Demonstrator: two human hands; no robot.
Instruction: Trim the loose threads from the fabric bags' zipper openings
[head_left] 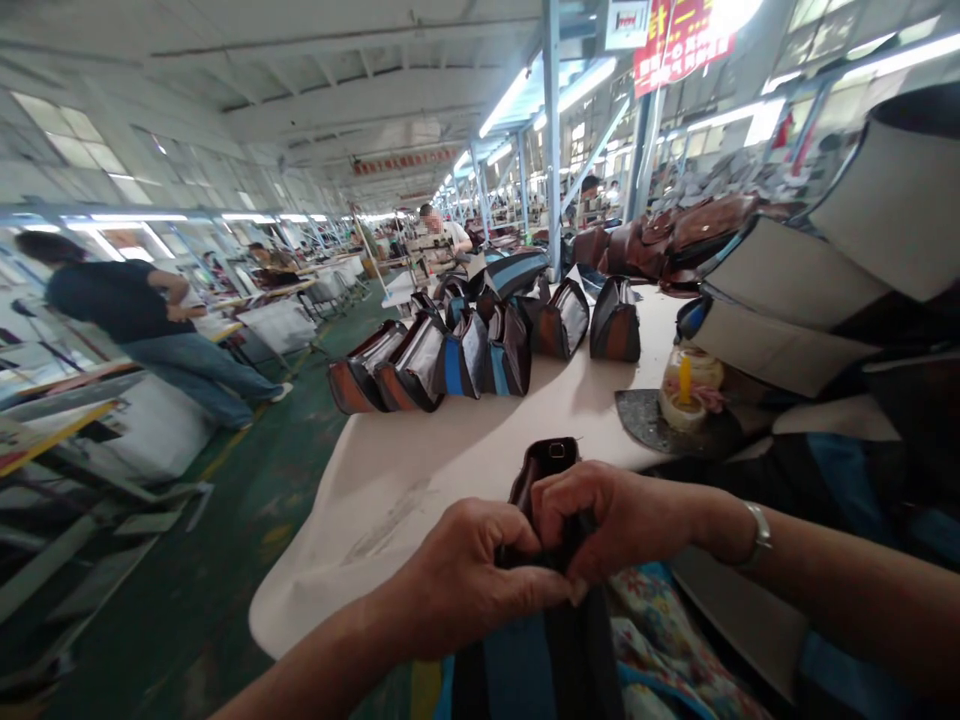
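Observation:
My left hand (pixel 469 575) and my right hand (pixel 611 520) are both closed on a dark bag (pixel 544 480) with a blue stripe, held upright at the near edge of the white table (pixel 420 470). Their fingers pinch its upper part from either side, knuckles almost touching. A small metal fitting shows at the bag's top. A silver bracelet sits on my right wrist. The bag's lower body runs down between my forearms, over flowered cloth (pixel 660 640).
A row of finished bags (pixel 465 355) in brown, blue and black stands across the table's far side. A glue jar (pixel 686 385) rests on a dark plate. Stacked bag panels (pixel 810 280) rise at right. A person (pixel 142 310) leans over a bench at left; another sits far back.

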